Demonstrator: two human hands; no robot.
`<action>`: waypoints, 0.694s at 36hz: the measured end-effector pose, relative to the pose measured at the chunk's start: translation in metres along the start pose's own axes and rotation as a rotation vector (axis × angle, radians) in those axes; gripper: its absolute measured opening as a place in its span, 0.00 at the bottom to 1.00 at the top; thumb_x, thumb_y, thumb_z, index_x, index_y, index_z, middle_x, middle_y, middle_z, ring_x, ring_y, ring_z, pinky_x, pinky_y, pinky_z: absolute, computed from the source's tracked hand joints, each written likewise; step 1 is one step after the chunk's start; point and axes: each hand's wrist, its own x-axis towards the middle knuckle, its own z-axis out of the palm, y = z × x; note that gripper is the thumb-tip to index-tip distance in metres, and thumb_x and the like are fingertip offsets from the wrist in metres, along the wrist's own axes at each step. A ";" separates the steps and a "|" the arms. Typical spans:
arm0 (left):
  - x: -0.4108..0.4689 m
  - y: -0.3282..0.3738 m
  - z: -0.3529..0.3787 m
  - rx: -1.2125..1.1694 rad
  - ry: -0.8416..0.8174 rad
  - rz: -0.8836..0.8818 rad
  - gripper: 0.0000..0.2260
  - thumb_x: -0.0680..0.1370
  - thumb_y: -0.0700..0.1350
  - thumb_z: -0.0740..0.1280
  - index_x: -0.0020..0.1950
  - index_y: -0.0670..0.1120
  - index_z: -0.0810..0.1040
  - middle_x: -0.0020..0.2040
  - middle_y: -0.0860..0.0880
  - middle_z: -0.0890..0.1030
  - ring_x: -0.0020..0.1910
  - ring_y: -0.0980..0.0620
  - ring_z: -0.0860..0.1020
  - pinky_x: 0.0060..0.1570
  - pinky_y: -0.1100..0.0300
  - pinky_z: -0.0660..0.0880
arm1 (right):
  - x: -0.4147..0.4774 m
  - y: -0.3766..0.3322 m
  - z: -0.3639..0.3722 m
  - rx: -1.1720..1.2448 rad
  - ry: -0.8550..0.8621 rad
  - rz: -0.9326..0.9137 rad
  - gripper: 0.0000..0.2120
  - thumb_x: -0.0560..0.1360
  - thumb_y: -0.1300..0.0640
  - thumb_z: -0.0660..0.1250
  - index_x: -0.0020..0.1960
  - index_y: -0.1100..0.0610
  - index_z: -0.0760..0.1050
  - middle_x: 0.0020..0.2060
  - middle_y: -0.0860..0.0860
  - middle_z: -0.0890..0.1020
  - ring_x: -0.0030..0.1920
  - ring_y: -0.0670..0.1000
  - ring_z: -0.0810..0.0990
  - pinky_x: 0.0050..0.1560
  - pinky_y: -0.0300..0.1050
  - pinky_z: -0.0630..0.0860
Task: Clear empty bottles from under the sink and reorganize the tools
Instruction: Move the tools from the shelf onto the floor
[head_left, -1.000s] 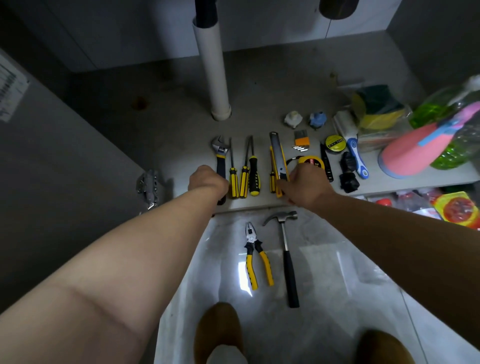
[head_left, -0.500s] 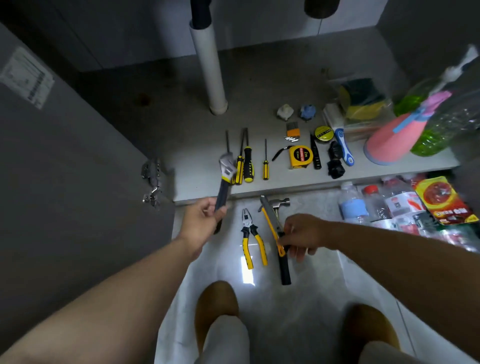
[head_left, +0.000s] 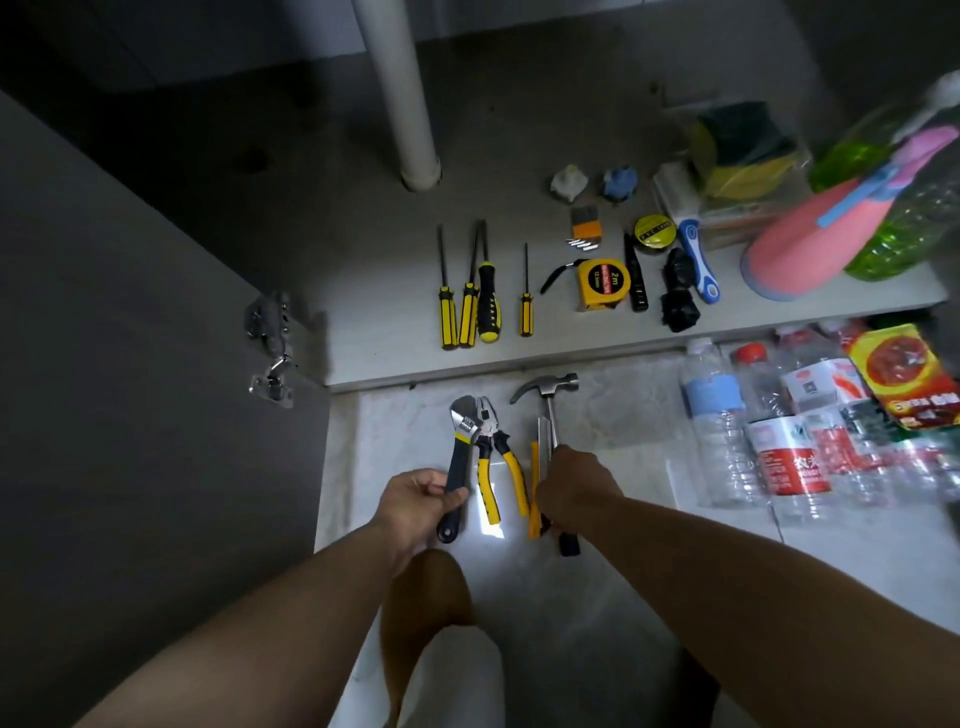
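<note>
My left hand grips the dark handle of an adjustable wrench, which lies low over the floor tile beside yellow-handled pliers. My right hand holds a yellow utility knife down next to the hammer on the tile. Several yellow and black screwdrivers and a yellow tape measure lie on the cabinet floor. Several empty plastic bottles lie on the tile at the right.
A white drain pipe rises from the cabinet floor. A pink spray bottle, green bottle, sponges, tape roll and brush crowd the cabinet's right side. The open door with hinges stands at left.
Both hands pulled back from the cabinet floor to the tile. The left brought the wrench down beside the pliers; the right brought the utility knife down beside the hammer.
</note>
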 end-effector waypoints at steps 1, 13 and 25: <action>0.003 0.000 0.002 0.001 0.014 -0.005 0.04 0.76 0.37 0.74 0.50 0.40 0.85 0.44 0.39 0.85 0.41 0.45 0.82 0.45 0.50 0.83 | 0.001 0.000 -0.002 -0.014 -0.019 -0.019 0.11 0.75 0.57 0.65 0.57 0.57 0.72 0.52 0.55 0.79 0.51 0.56 0.80 0.46 0.45 0.76; 0.019 0.022 0.020 0.579 0.009 0.040 0.05 0.77 0.40 0.68 0.52 0.42 0.81 0.46 0.43 0.85 0.47 0.44 0.83 0.48 0.53 0.81 | 0.004 0.012 -0.059 -0.086 -0.190 -0.238 0.10 0.77 0.60 0.62 0.51 0.63 0.79 0.45 0.59 0.85 0.43 0.57 0.86 0.29 0.38 0.77; 0.010 0.126 0.018 0.330 0.447 0.600 0.03 0.80 0.40 0.65 0.52 0.47 0.75 0.51 0.46 0.78 0.47 0.48 0.78 0.50 0.55 0.77 | 0.013 -0.009 -0.135 0.055 0.479 -0.483 0.04 0.75 0.60 0.64 0.49 0.54 0.74 0.48 0.51 0.78 0.42 0.53 0.78 0.44 0.48 0.78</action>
